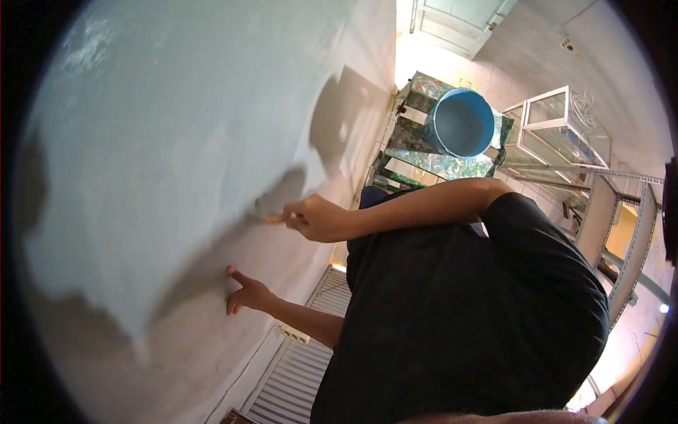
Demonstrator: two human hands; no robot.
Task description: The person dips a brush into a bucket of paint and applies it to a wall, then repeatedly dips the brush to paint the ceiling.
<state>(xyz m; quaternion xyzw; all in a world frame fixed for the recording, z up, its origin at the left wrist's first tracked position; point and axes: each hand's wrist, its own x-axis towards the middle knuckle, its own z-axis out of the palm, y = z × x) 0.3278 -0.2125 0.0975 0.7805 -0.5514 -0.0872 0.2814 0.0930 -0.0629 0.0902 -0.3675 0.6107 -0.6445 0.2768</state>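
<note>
My right hand (319,218) is closed around the handle of a paintbrush (272,218), its head against or very near the wall (176,184); motion blurs the brush. Lower down, my left hand (251,293) has its thumb and fingers apart and rests against the wall, holding nothing. Pale blue-green paint covers much of the wall, with a ragged edge against the duller surface near my left hand. Shadows of my arm and head fall across it.
Behind my right arm, a blue bucket (462,124) with pale liquid stands on a paint-spattered bench (413,134). Farther off are a glass cabinet (565,134), a metal shelf rack (639,240) and a door (459,25). A power strip (294,335) lies near a slatted panel (296,374).
</note>
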